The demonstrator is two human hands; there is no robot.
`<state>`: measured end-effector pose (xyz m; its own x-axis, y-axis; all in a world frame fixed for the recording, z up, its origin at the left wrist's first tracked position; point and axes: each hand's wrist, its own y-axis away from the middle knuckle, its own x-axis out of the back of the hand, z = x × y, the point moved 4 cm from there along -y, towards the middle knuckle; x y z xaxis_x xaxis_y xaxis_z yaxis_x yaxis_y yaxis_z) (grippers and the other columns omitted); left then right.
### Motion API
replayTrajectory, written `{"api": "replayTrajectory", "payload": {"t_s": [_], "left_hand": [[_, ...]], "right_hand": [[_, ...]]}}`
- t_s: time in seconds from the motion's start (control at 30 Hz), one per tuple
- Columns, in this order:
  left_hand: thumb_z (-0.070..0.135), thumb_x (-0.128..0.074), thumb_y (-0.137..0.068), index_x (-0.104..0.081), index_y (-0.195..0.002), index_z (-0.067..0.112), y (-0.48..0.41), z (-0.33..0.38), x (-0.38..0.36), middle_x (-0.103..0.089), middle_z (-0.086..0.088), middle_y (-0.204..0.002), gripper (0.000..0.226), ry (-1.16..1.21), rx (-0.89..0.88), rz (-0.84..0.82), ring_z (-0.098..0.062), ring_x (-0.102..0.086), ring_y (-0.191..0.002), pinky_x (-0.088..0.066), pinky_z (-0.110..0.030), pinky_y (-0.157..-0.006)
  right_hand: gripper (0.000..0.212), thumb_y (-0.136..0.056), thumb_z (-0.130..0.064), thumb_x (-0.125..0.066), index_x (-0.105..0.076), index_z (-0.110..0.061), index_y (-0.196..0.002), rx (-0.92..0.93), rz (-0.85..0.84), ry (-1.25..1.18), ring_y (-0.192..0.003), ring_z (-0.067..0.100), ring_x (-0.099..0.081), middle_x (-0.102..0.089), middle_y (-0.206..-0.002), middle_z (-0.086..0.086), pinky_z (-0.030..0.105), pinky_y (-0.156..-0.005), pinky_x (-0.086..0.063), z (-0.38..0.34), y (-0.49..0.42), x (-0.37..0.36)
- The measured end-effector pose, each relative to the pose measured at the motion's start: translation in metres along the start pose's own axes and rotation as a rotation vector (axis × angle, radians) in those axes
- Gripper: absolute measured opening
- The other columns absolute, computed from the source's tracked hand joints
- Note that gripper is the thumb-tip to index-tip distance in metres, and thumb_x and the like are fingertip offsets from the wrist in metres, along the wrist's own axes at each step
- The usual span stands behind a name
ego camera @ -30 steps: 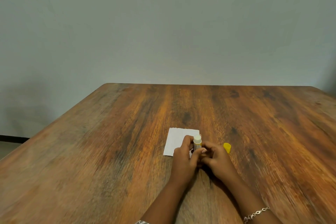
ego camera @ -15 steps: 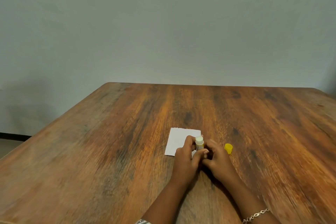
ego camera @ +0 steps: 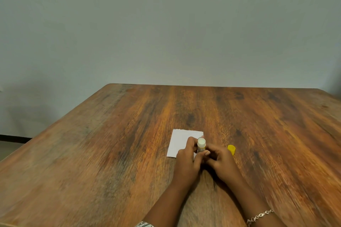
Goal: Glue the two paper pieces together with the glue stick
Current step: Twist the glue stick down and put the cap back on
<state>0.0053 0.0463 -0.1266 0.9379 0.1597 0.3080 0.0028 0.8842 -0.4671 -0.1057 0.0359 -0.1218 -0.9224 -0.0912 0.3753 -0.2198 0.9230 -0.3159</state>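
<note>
Left hand point(ego camera: 186, 160) grips glue stick point(ego camera: 201, 144) (base seemingly hidden).

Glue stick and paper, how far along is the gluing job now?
Done: the yellow cap is off, lying on the table right of the hands. In hand: the left hand and right hand grip the uncapped glue stick upright at the near edge of the white paper. Left: spreading glue and pressing the pieces together; only one sheet shows.

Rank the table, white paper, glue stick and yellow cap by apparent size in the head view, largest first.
1. table
2. white paper
3. glue stick and yellow cap: near alike. The stick is partly hidden, so they are not ranked.
</note>
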Motion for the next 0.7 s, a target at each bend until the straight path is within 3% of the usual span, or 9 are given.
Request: {"api": "replayTrajectory", "payload": {"t_s": [0.07,0.2,0.27,0.33,0.4,0.53,0.7], "left_hand": [[0.017,-0.057,-0.089,-0.049,-0.097,0.010,0.0007,0.0008,-0.0012,-0.069,-0.005,-0.093,0.013,-0.014,-0.004,-0.015,-0.007,-0.064,-0.081,-0.052,-0.032,-0.069],[0.018,-0.056,-0.089,-0.050,-0.100,0.009,0.0015,0.0033,-0.0007,-0.069,-0.005,-0.095,0.015,-0.012,-0.008,-0.018,-0.012,-0.064,-0.082,-0.052,-0.035,-0.070],[0.019,-0.055,-0.088,-0.049,-0.097,0.010,0.0013,0.0052,0.0013,-0.069,-0.007,-0.095,0.014,-0.006,-0.019,0.004,-0.014,-0.064,-0.082,-0.052,-0.035,-0.068],[0.023,-0.052,-0.087,-0.048,-0.096,0.012,0.0014,0.0061,0.0017,-0.069,-0.009,-0.094,0.015,-0.023,-0.036,0.013,-0.016,-0.064,-0.078,-0.051,-0.034,-0.065],[0.024,-0.050,-0.088,-0.048,-0.100,0.014,0.0021,0.0061,-0.0006,-0.069,-0.007,-0.096,0.015,-0.057,-0.049,-0.006,-0.014,-0.065,-0.079,-0.052,-0.031,-0.065],[0.018,-0.052,-0.091,-0.049,-0.106,0.012,0.0022,0.0047,-0.0029,-0.068,-0.005,-0.100,0.016,-0.073,-0.055,-0.024,-0.009,-0.065,-0.083,-0.052,-0.024,-0.068],[0.009,-0.050,-0.091,-0.049,-0.114,0.009,0.0018,0.0082,0.0011,-0.068,-0.003,-0.097,0.023,-0.040,-0.075,0.003,-0.008,-0.064,-0.081,-0.048,-0.016,-0.065]], "right_hand": [[0.038,-0.075,0.012,-0.058,-0.066,-0.024,-0.085,-0.005,0.026,0.021,-0.078,0.016,-0.063,-0.069,-0.082,0.002,0.026,-0.068,-0.051,0.0003,-0.0006,0.0011],[0.044,-0.072,0.014,-0.058,-0.058,-0.031,-0.076,0.010,0.049,0.111,-0.070,0.006,-0.050,-0.054,-0.075,-0.004,0.012,-0.061,-0.039,-0.0019,-0.0001,-0.0017],[0.038,-0.075,0.013,-0.057,-0.064,-0.024,-0.084,0.030,0.019,0.088,-0.079,0.009,-0.057,-0.062,-0.082,-0.002,0.014,-0.067,-0.044,-0.0034,0.0010,-0.0018],[0.032,-0.078,0.011,-0.057,-0.068,-0.014,-0.095,0.032,-0.002,0.044,-0.087,0.016,-0.063,-0.070,-0.091,0.003,0.025,-0.076,-0.050,-0.0035,0.0008,-0.0007],[0.028,-0.079,0.010,-0.057,-0.067,-0.010,-0.096,0.018,0.018,0.041,-0.088,0.019,-0.063,-0.069,-0.092,0.006,0.031,-0.076,-0.050,-0.0025,0.0005,0.0003],[0.023,-0.075,0.009,-0.059,-0.064,-0.008,-0.091,0.013,0.067,0.164,-0.080,0.017,-0.054,-0.059,-0.085,0.005,0.030,-0.069,-0.046,-0.0005,0.0004,-0.0005],[0.037,-0.080,0.009,-0.057,-0.065,-0.022,-0.099,0.059,0.026,0.046,-0.089,0.005,-0.062,-0.069,-0.095,-0.003,0.017,-0.076,-0.048,-0.0060,0.0019,-0.0002]]}}
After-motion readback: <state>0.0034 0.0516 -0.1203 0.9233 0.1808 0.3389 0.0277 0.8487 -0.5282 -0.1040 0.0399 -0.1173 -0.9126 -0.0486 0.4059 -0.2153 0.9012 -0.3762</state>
